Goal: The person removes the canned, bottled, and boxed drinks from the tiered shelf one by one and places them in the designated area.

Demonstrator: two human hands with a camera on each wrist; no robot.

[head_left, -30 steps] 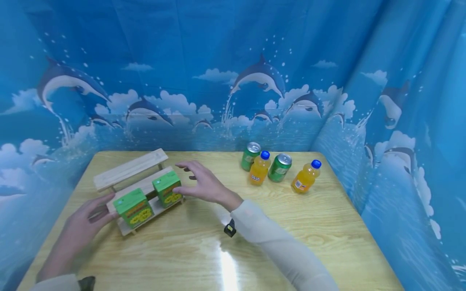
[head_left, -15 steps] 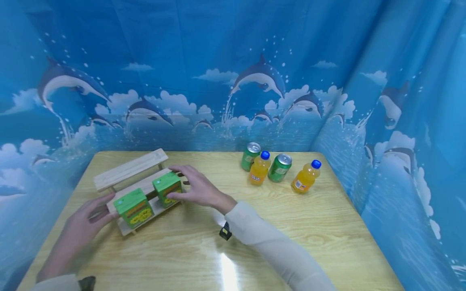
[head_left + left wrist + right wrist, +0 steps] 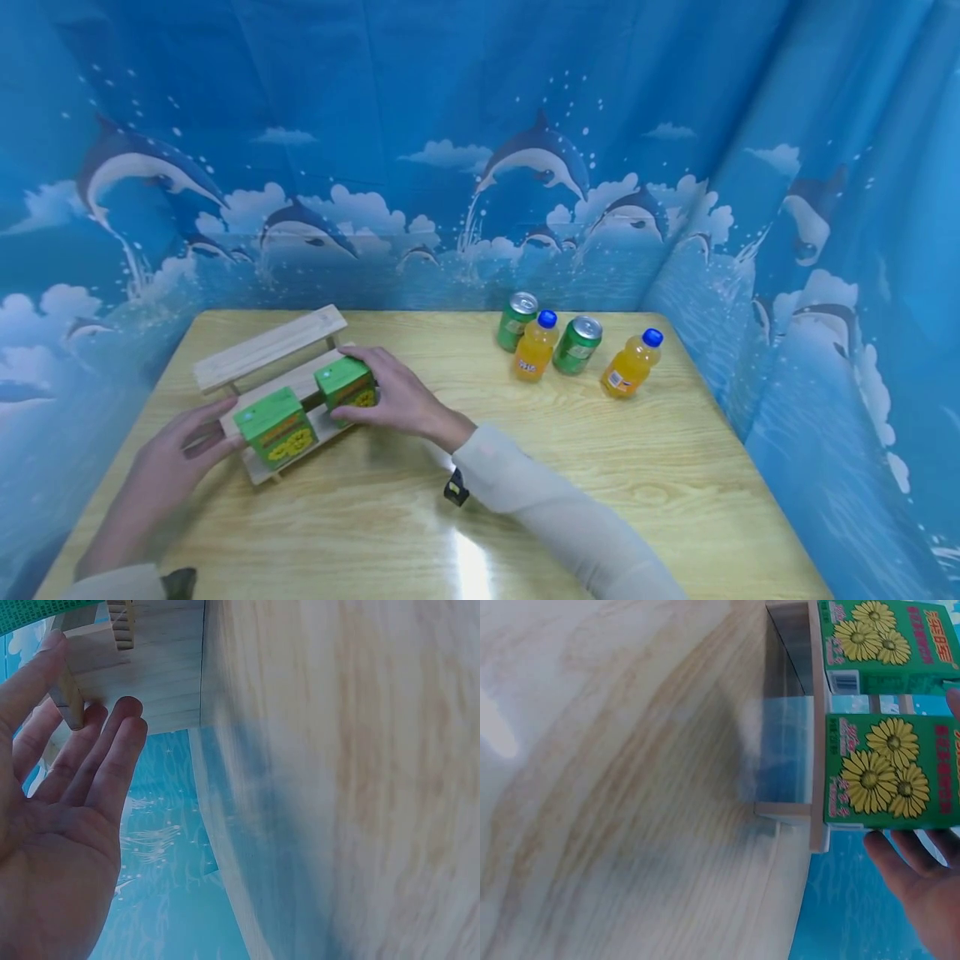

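Observation:
A small two-tier wooden rack stands at the table's left. Two green cartons printed with yellow flowers sit side by side on its lower front board. My right hand holds the right carton, thumb across its front and fingers at its far side; the right wrist view shows fingertips at the carton's side. The left carton stands near my left hand, which grips the rack's left end. In the left wrist view, thumb and fingers lie on either side of a wooden end piece.
Toward the back right stand two green cans and two orange drink bottles with blue caps. A blue dolphin curtain hangs behind and beside the wooden table.
My right hand has moved left and closed around the right carton, its thumb sliding further across the front. The left hand, rack and cartons stay about where they were.

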